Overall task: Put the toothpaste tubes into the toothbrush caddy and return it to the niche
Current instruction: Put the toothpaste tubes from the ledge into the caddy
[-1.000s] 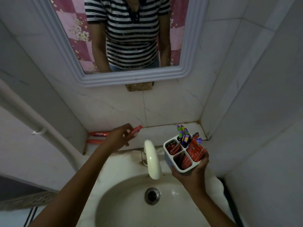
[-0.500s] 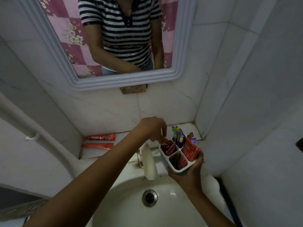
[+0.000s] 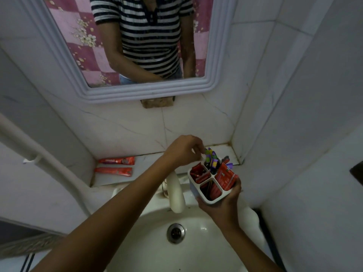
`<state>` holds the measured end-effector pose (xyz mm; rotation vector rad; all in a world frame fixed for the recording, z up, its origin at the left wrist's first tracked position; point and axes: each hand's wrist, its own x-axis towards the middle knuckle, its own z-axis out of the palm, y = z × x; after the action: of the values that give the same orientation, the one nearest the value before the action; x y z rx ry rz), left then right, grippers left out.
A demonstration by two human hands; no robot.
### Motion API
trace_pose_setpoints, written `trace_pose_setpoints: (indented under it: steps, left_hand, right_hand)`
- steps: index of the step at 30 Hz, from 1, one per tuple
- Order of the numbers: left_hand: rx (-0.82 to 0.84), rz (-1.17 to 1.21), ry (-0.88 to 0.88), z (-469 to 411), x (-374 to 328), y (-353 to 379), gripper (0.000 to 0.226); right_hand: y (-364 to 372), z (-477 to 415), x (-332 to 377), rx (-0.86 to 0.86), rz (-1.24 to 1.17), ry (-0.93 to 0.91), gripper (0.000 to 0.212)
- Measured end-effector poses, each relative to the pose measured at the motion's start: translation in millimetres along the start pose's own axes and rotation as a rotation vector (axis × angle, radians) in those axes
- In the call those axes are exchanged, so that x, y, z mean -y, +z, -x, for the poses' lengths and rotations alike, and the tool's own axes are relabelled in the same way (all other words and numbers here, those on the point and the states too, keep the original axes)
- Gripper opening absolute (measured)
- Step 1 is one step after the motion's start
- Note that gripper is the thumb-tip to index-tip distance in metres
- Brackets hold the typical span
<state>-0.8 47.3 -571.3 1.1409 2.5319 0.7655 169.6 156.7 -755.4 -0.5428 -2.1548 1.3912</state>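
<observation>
The white toothbrush caddy (image 3: 211,186) sits in my right hand (image 3: 222,208), lower right of centre in the frame, held above the sink (image 3: 196,246) and tilted a little toward me. My fingers wrap its near and right sides, clamped on it from below. It has four compartments: red toothpaste tubes fill the left one (image 3: 198,174), the right one (image 3: 225,178) and the near one (image 3: 211,190), while the far one holds green and purple toothbrushes (image 3: 211,159) standing upright.

My left hand (image 3: 182,151) hovers just above and left of the caddy, fingertips drawn together in a pinch near the toothbrush heads; whether they grip anything there I cannot tell.

On the tiled niche ledge (image 3: 157,165) at left centre, two more red tubes lie flat and parallel, one behind (image 3: 116,160) and one in front (image 3: 113,171), well apart from the caddy. My left forearm crosses the frame between them and the sink.

The cream tap spout (image 3: 176,195) curves down just left of the caddy, between it and the ledge. The drain (image 3: 175,233) sits below. A grey-framed mirror (image 3: 147,93) hangs in the upper half, reflecting a striped shirt.
</observation>
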Motion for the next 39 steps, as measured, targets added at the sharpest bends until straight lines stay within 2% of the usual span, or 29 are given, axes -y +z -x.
trace_pose_setpoints:
  steps: [2,4,7,9,12,14,15,17,19,20,22,24,26,28,30,32,36,39]
  left_hand:
    - [-0.118,0.004,-0.063,7,25,-9,0.013]
    - [-0.158,-0.077,-0.198,19,60,-17,0.014]
    - [-0.018,-0.374,-0.519,52,129,-17,0.021]
    - [-0.083,-0.272,-0.7,75,176,-10,0.016]
    - [-0.275,0.087,-0.792,97,262,7,0.019]
    - [-0.284,0.201,-0.821,102,258,3,0.029]
    - [-0.266,0.167,-0.829,100,251,2,0.023]
    - [-0.226,0.041,-0.767,94,239,3,0.028]
    - [-0.048,-0.275,-0.693,94,222,-1,0.043]
    - [-0.014,-0.321,-0.668,92,213,-5,0.046]
    - [-0.002,-0.459,-0.588,88,184,-11,0.043]
    - [-0.019,-0.51,-0.468,76,151,-22,0.03]
    - [-0.167,-0.377,-0.376,63,126,-30,0.02]
    - [-0.358,-0.098,-0.262,56,93,-35,0.017]
    - [-0.43,0.194,-0.152,51,45,-42,0.02]
    - [-0.365,0.283,-0.058,46,7,-46,0.023]
    - [-0.072,0.237,0.065,38,-35,-34,0.021]
    - [0.024,0.13,0.09,30,-48,-10,0.022]
  right_hand:
    - [0,0,-2,-0.002,-0.02,0.015,0.141]
    - [0,0,-2,0.004,-0.039,0.024,0.143]
    - [1,1,-2,0.012,-0.031,0.01,0.143]
    - [1,2,-2,0.011,-0.038,0.008,0.143]
    - [1,1,-4,0.031,-0.03,0.017,0.144]
    - [1,1,-7,0.036,-0.025,0.024,0.144]
    - [1,1,-7,0.034,-0.027,0.025,0.145]
    - [2,2,-5,0.03,-0.027,0.021,0.145]
    - [1,2,-3,0.028,-0.028,0.012,0.143]
    - [1,2,-3,0.026,-0.026,0.008,0.143]
    - [1,1,-5,0.028,-0.018,0.011,0.144]
    - [0,1,-5,0.027,-0.01,0.011,0.144]
    - [0,1,-5,0.025,-0.004,0.011,0.145]
    - [1,1,-6,0.02,-0.001,0.014,0.146]
    - [2,1,-7,0.012,-0.006,0.022,0.147]
    - [2,1,-9,0.015,-0.011,0.033,0.147]
    - [3,-1,-6,0.008,0.004,0.01,0.143]
    - [5,-1,-4,-0.011,0.021,-0.01,0.142]
